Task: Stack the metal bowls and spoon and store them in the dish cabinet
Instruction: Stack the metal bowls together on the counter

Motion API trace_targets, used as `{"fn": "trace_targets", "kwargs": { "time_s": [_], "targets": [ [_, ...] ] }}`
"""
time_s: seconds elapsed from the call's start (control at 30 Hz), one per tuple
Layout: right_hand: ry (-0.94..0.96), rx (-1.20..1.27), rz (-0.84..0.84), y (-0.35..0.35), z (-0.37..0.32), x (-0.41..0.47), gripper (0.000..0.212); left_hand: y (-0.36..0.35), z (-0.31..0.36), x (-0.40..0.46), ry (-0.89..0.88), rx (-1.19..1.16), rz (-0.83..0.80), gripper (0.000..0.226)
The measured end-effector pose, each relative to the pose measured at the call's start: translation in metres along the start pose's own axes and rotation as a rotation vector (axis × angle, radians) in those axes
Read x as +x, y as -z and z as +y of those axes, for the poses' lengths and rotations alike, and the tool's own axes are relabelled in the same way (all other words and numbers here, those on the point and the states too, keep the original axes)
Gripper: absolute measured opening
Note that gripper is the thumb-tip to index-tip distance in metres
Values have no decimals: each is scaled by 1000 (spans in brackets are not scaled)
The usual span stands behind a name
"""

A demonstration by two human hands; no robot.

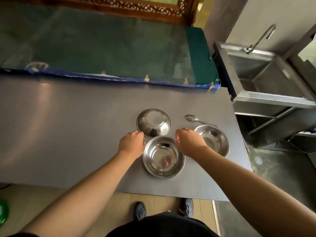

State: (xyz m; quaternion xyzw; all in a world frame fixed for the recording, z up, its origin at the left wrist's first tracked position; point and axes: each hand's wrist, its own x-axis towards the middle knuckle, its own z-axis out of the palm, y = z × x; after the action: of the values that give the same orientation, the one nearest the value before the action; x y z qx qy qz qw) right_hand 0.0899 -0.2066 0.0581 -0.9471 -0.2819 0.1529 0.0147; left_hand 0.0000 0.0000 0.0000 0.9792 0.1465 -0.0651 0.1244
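Grey tabletop [68, 125] lies before you, green mat [102, 45] behind, steel sink [266, 77] at right. Your left hand [131, 141] and right hand [189, 141], fingers loose and empty, flank the near bowl [164, 157]. Three metal bowls: far bowl [153, 123], near, right bowl [215, 139]. One spoon [192, 118] lies beyond the right bowl.
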Motion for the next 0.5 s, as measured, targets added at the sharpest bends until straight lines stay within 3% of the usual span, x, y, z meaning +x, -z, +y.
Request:
{"fn": "trace_targets", "kwargs": {
  "time_s": [0.3,0.5],
  "targets": [
    [-61,65,-91,-47,30,12,16,-40,13,-16,202,-100,-94,24],
    [-146,200,-161,-67,50,19,41,-59,26,-22,341,-313,-63,26]
  ]
}}
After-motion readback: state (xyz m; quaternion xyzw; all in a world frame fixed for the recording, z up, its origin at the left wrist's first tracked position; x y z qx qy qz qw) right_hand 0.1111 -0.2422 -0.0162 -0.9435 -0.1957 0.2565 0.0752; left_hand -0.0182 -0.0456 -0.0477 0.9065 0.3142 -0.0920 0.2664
